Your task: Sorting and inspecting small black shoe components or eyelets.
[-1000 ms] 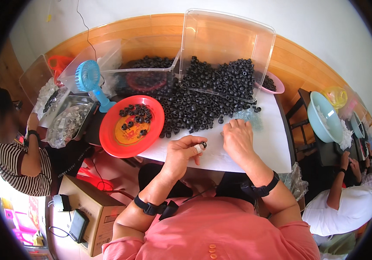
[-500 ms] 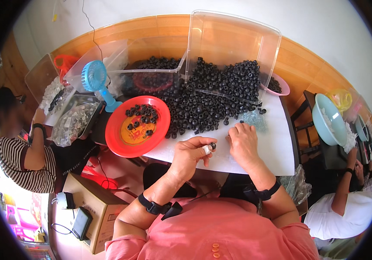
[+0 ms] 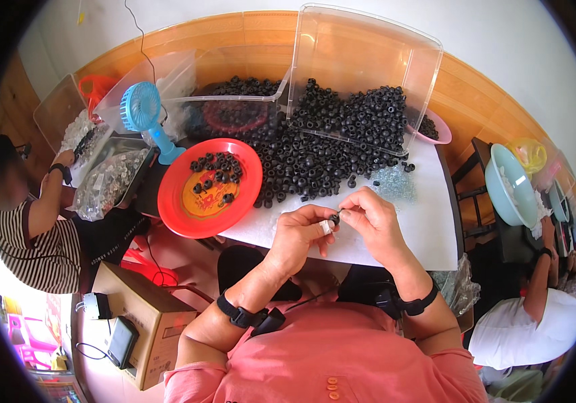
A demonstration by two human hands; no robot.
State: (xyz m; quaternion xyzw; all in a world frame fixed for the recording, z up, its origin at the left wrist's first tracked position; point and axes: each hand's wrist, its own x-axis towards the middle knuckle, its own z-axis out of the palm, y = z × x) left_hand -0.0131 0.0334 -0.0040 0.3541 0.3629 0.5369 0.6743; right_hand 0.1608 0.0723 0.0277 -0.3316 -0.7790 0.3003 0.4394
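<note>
My left hand pinches a small round black piece with a hole, like a bead. White tape is wrapped around one of its fingers. The fingertips of my right hand meet at that piece, pinched together; what they hold is too small to make out. Beyond both hands spreads a heap of similar black pieces on the white table top. A patch of tiny clear bluish bits lies beyond my right hand. Several black pieces rest in a red plate to the left.
A clear bin lies tipped on its side, spilling black pieces; another clear bin stands beside it. A blue fan stands behind the plate. People sit at left and right. A cardboard box is at lower left.
My right hand has come left and upward from beside the clear bits to the black piece in my left hand. My left hand has stayed nearly in place.
</note>
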